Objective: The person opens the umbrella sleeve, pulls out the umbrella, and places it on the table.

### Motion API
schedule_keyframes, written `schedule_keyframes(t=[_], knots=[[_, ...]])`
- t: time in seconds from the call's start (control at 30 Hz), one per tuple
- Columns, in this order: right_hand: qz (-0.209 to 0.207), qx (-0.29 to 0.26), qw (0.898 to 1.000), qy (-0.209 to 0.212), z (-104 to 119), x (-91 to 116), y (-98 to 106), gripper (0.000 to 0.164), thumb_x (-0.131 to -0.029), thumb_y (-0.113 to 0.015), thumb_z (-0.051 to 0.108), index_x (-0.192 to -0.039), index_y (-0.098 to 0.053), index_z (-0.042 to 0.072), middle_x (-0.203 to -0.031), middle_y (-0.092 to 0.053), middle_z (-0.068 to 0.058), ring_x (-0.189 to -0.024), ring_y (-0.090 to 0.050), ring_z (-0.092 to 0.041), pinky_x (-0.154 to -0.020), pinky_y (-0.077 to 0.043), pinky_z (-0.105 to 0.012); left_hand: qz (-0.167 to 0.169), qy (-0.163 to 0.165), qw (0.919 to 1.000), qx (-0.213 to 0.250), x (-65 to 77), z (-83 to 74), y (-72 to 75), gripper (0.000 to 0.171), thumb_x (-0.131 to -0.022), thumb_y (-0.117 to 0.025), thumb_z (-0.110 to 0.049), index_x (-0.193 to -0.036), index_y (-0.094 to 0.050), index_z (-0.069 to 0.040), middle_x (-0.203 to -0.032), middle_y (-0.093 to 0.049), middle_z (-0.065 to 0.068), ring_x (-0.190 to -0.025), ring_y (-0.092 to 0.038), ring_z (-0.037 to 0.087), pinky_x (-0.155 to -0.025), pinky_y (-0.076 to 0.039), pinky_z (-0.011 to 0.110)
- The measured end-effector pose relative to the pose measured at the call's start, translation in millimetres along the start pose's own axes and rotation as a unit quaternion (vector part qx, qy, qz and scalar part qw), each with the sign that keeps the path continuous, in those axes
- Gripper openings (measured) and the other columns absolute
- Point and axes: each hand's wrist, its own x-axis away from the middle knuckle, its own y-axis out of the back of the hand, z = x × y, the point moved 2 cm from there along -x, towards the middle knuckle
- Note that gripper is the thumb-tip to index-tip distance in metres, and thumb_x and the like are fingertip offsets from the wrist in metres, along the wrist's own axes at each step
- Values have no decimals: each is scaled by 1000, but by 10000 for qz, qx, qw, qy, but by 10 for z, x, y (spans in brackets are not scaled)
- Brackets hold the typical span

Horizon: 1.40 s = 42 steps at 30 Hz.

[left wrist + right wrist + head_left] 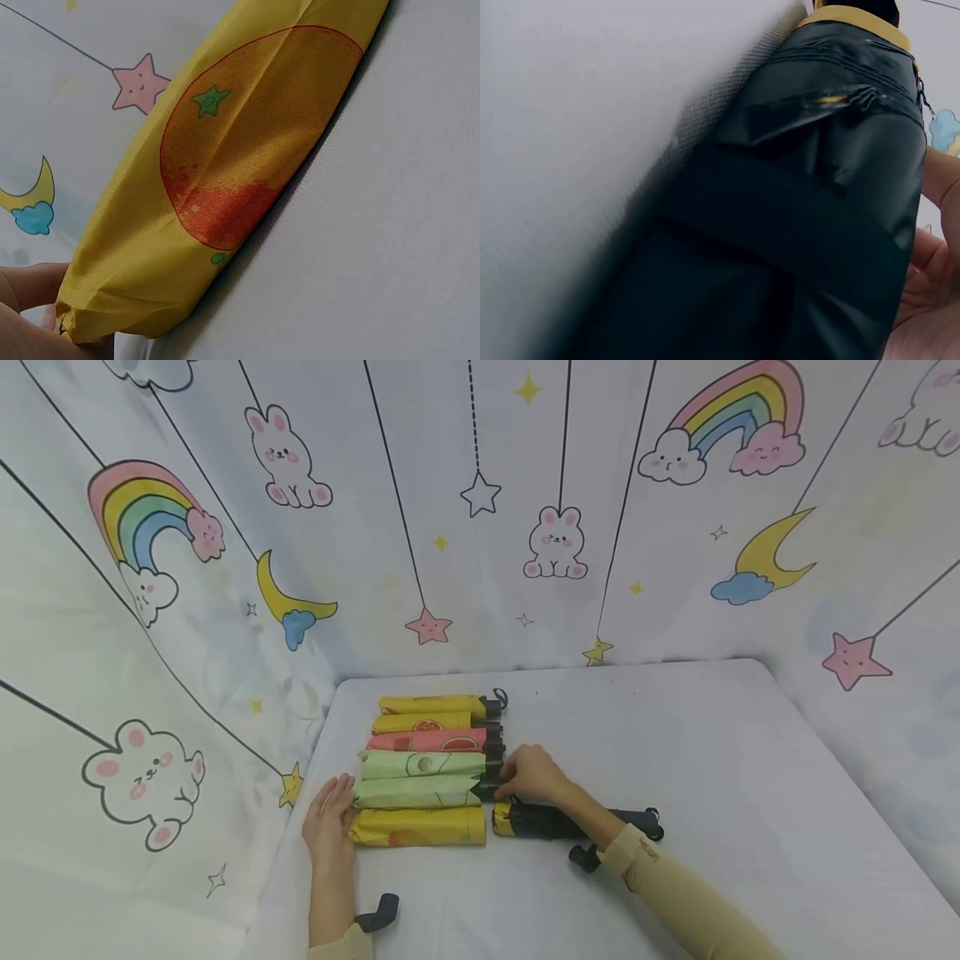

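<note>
Several folded umbrellas in fruit-print sleeves lie side by side at the table's left. Nearest is a yellow umbrella [420, 827] with an orange print, large in the left wrist view; beyond it lies a light green umbrella [416, 792]. My left hand [327, 814] touches their left ends, fingers fairly straight. My right hand [536, 774] pinches the dark handle end of the light green umbrella; its fingertips are partly hidden. Under the right forearm rests a black umbrella [536, 821] with a yellow end, which fills much of the right wrist view [780, 210].
Farther back in the row are an avocado-print umbrella [423, 765], a pink umbrella [431, 741] and two yellow ones, the farthest [431, 705] with a wrist loop. A white cloth covers the table [675, 735]. Printed curtains [495, 585] stand behind and at the sides.
</note>
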Motion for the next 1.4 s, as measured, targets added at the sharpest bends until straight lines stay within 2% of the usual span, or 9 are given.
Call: schedule_keyframes(t=[0.2,0.47,0.63,0.8,0.97,1.23,1.33,1.4], knots=[[74,65,9999,-95,7,-34,-21,32,-74,-96,26,-96,-82,9,-83,-73,4,-77,-66,-11,-72,-61,-31,-28,20,10000,5,5,-4,14,60,-102,-65,-1,-157,-45,-9,-149,-60,3,-133,-60,12,-110,-49,25],[182,-290,9994,-101,-93,-44,-15,31,-73,-97,30,-92,-81,12,-83,-73,6,-78,-65,-12,-72,-59,-33,14,65,9999,154,23,-23,-7,60,-102,-65,-1,-158,-43,-8,-148,-62,4,-131,-62,12,-108,-51,24],[168,-586,9978,-242,-124,-36,-9,33,-72,-97,34,-95,-83,15,-87,-76,6,-82,-67,-11,-78,-60,-35,18,114,9995,281,9,-18,0,60,-102,-64,1,-158,-43,-7,-150,-59,5,-133,-61,14,-105,-52,23],[207,-1145,9917,-551,-102,-20,-1,34,-72,-98,29,-98,-84,12,-94,-79,2,-79,-70,-12,-81,-61,-34,40,141,9994,299,-3,-6,19,61,-102,-64,1,-159,-42,-8,-153,-56,6,-135,-59,14,-106,-51,23],[385,-1722,9821,-656,-97,-25,-10,33,-75,-96,21,-100,-82,6,-97,-78,-4,-79,-73,-15,-76,-63,-33,63,199,9991,357,13,-5,30,61,-102,-63,2,-159,-42,-8,-145,-63,1,-133,-60,13,-107,-51,24],[557,-2115,9734,-688,-85,-32,-5,33,-81,-91,18,-106,-79,1,-98,-77,-6,-84,-73,-17,-78,-64,-35,90,198,9987,451,11,-7,38,62,-101,-64,2,-158,-42,-7,-135,-70,-2,-131,-62,13,-102,-54,22],[655,-2329,9684,-598,-65,-24,12,34,-84,-88,16,-111,-77,-1,-103,-76,-8,-88,-73,-19,-80,-65,-37,97,213,9984,517,1,-6,38,62,-101,-65,2,-158,-43,-7,-131,-72,-3,-129,-63,12,-99,-55,20],[743,-2316,9686,-513,-54,-20,12,35,-86,-86,16,-115,-76,-1,-108,-75,-8,-93,-71,-19,-84,-64,-39,109,227,9982,539,3,-10,36,63,-101,-66,2,-158,-42,-6,-129,-73,-4,-128,-64,12,-98,-56,20]])
